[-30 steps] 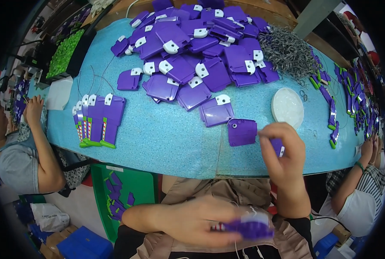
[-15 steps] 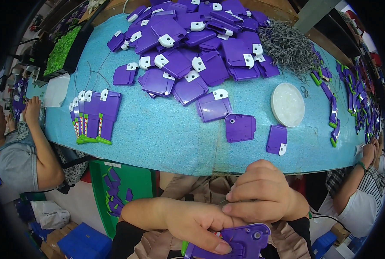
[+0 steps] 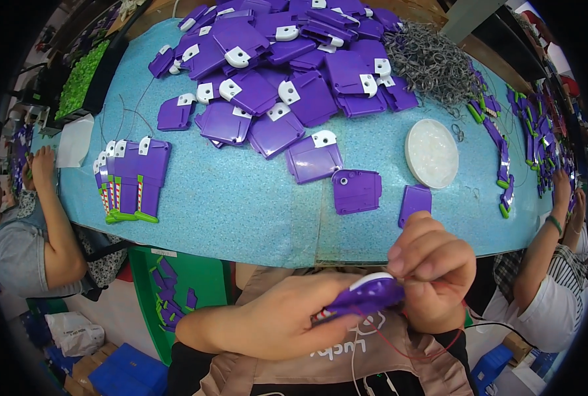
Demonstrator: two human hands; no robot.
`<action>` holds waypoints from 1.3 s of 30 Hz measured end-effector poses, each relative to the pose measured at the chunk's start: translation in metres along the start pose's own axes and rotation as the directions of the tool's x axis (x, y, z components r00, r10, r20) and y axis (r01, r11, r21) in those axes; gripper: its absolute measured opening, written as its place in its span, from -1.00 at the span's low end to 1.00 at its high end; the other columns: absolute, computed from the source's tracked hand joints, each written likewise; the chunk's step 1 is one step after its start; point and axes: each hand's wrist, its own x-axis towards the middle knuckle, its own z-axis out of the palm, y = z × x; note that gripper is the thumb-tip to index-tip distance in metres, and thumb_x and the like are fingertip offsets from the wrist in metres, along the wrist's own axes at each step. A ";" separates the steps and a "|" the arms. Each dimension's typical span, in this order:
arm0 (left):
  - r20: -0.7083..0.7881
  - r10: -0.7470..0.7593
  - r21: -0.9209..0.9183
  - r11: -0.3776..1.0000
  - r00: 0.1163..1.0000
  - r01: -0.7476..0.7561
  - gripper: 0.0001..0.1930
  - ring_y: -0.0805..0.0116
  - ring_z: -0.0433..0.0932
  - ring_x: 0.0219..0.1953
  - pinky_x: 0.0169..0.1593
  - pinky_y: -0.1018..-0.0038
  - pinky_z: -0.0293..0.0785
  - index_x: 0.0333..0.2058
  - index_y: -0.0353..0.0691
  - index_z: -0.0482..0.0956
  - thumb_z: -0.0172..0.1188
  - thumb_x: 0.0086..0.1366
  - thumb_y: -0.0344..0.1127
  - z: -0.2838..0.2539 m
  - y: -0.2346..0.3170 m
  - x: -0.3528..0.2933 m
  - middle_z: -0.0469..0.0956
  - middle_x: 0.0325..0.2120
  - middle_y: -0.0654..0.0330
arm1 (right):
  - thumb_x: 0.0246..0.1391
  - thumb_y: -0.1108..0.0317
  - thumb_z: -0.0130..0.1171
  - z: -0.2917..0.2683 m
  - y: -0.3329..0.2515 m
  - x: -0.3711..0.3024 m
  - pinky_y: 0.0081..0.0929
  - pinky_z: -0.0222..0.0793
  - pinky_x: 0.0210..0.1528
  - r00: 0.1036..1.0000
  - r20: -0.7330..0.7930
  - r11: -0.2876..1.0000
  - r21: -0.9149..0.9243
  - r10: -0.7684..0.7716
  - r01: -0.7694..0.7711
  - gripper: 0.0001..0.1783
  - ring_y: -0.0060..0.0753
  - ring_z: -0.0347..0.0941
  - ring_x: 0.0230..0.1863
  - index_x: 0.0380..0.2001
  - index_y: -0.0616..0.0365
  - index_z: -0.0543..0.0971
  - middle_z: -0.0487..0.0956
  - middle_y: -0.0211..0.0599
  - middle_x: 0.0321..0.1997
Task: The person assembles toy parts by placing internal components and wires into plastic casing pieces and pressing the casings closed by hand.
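Note:
My left hand (image 3: 294,313) grips a purple plastic part (image 3: 371,295) with a white rounded edge, tilted above my lap. Its thumb lies below the part and its fingers are behind it. My right hand (image 3: 436,264) is pinched closed at the part's right end; what it holds there, if anything, is too small to make out. On the table edge beyond that hand lies a purple panel (image 3: 415,201), partly covered by the fingers. Another purple panel (image 3: 357,192) lies just left of it.
A heap of purple panels with white corners (image 3: 254,92) fills the far middle, beside tangled grey rings (image 3: 432,63). A white round dish (image 3: 432,153) sits at right. Fanned assembled parts (image 3: 150,178) lie at left, above a green bin (image 3: 142,290). People work on both sides.
The purple part has been raised from my lap and turned more edge-on. My right hand has moved right, to the part's end. The view has shifted slightly.

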 end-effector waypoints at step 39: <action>-0.239 0.018 0.209 0.977 0.971 0.034 -0.57 0.39 0.40 -0.65 -0.54 0.49 0.30 -0.03 -0.36 0.33 0.14 0.09 -0.44 0.007 0.000 0.003 0.46 -0.57 0.17 | -0.39 0.60 0.25 0.009 -0.014 -0.003 -0.48 0.12 -0.45 0.961 0.175 0.506 -0.821 -0.215 0.262 -0.56 -0.44 0.35 -0.51 -0.31 0.10 0.43 0.46 -0.46 -0.46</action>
